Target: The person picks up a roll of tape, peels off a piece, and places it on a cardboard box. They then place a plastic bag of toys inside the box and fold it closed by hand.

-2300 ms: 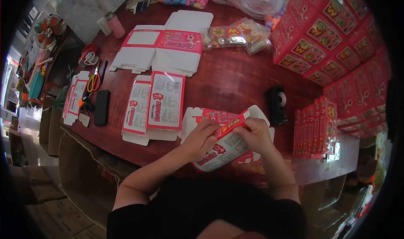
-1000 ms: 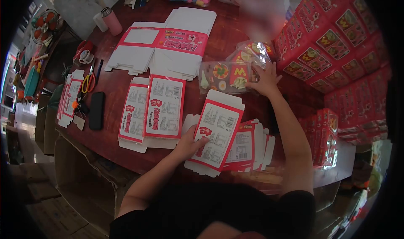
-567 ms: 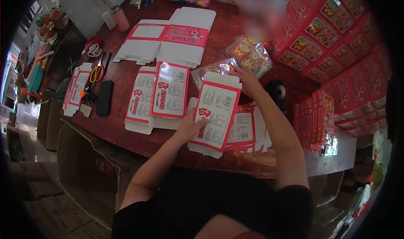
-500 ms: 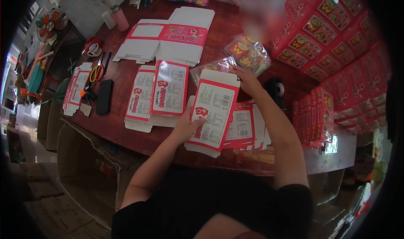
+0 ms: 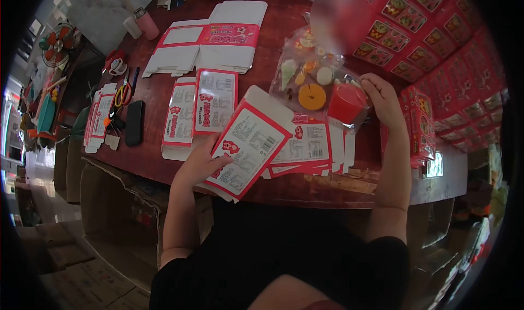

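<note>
My left hand [image 5: 197, 161] grips a red-and-white carton [image 5: 252, 150] by its lower left side, thumb lying on the printed face. The carton is tilted, and a white end flap stands open at its top. My right hand [image 5: 383, 99] pinches the right edge of a clear plastic bag [image 5: 299, 78] of toy food, with a red fries-holder shape and an orange disc inside. Under the bag and to the right of the held carton lie several flat printed cartons [image 5: 305, 146]. Two more printed cartons [image 5: 216, 99] lie to the left.
Unfolded cartons [image 5: 229, 34] lie farther back on the red table [image 5: 164, 99]. To the left are a black phone [image 5: 135, 123], yellow-handled scissors [image 5: 124, 94] and a pink bottle [image 5: 146, 23]. Stacked finished boxes [image 5: 420, 31] rise at the right. An open cardboard box [image 5: 117, 206] stands below the front edge.
My right hand has moved right, drawing the toy food bag out flat over the table. My left hand has shifted left with the carton, which is now tilted more.
</note>
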Tool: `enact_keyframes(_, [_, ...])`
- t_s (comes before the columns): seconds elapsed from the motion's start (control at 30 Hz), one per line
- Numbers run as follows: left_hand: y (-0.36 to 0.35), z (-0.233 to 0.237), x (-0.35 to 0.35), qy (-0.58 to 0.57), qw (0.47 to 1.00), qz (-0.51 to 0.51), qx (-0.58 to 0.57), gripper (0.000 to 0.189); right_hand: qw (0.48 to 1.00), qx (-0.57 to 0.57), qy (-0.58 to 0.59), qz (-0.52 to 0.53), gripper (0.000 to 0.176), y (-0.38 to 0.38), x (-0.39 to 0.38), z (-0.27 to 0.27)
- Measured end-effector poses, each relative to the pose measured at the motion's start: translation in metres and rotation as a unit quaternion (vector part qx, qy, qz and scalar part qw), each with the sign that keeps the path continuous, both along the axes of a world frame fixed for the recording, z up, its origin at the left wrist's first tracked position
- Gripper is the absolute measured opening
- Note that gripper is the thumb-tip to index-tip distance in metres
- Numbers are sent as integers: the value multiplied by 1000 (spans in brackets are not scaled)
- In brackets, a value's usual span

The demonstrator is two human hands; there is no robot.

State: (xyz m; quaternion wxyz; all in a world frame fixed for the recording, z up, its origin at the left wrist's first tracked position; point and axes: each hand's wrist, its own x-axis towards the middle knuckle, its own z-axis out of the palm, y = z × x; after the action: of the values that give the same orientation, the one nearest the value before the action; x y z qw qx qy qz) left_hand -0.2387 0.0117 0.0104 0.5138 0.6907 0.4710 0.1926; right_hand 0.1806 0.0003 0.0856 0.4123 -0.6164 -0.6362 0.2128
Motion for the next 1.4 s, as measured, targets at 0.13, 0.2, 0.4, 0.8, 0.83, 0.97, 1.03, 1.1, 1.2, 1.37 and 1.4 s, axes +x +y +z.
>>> enact_keyframes(0.13, [-7,10,40,19,996,-71,-55,64,986,-120,98,63,34,-30,22,17])
enact_keyframes(0.2, [-11,9,55,7,990,-115,-81,65,943,-138,276,124,53,-41,36,25])
enact_keyframes(0.4, [-26,-26,82,-106,990,-72,-57,67,731,55,649,204,130,-68,45,-48])
enact_keyframes(0.8, [-30,-32,87,-195,979,-65,-4,41,873,70,479,-63,57,-53,10,-81])
enact_keyframes(0.83, [-30,-31,86,-181,981,-75,-3,42,886,31,461,-42,58,-50,15,-83])
enact_keyframes(0.97, [-28,-33,85,-113,988,-102,33,43,939,-42,339,36,57,-43,1,-66])
enact_keyframes(1.03, [-28,-32,85,-98,989,-102,38,44,947,-40,308,76,55,-44,-10,-54])
enact_keyframes(1.1, [-27,-26,83,-111,990,-85,16,46,898,90,430,-32,49,-29,-25,-34])
enact_keyframes(1.2, [-25,-28,79,-106,992,-69,16,48,924,78,373,-21,36,-21,-15,-52])
enact_keyframes(1.37, [-9,-30,71,-139,990,-20,8,47,987,43,101,121,41,-34,-55,-77])
enact_keyframes(1.4, [-2,-32,66,-116,993,-21,26,47,988,59,92,108,41,-36,-55,-81])
